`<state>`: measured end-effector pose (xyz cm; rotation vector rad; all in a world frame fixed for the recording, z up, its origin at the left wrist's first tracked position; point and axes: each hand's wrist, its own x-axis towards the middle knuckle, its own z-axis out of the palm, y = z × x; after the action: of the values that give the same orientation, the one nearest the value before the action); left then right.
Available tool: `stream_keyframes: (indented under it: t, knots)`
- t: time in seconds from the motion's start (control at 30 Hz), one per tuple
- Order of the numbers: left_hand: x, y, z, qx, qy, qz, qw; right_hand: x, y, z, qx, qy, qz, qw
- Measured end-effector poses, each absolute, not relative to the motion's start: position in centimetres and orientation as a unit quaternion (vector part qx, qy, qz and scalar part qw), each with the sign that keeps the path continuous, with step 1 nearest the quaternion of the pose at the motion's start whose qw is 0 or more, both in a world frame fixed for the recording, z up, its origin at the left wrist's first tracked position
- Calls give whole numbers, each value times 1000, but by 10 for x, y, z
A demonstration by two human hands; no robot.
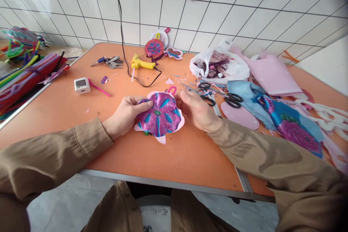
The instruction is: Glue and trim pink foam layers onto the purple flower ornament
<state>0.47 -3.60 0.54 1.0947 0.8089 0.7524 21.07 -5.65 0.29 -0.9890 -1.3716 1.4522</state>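
A purple and blue fabric flower (161,116) with a green bead at its centre is held over the table, backed by pale pink paper that juts out around its edge. My left hand (126,113) pinches its left side, thumb on top. At its upper right, my right hand (198,110) has its fingers curled by the rim, close to a pink pipe-cleaner loop (172,90) standing up from the top. The right fingertips are partly hidden, so I cannot tell exactly what they grip. A green bead shows under the flower's lower left edge.
A yellow glue gun (144,63) with its cord lies behind, beside keys (114,61) and a white box-like device (82,85). Black-handled scissors (233,100), paper scraps, blue fabric (246,96) and a white plastic bag (236,66) crowd the right. Pipe cleaners (32,69) lie at left.
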Motion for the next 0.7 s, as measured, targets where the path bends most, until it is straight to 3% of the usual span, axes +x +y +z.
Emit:
stream_keyframes:
  t: [0.17,0.4,0.7]
  knots:
    - [4,-36,4,509,367,356,692,208,-58,4,-448,-606,496,432]
    - [5,-36,6,491,374,368,695,210,-57,1,-429,-602,488,465]
    - [4,-33,10,486,374,365,700,206,-61,6,-492,-678,387,386]
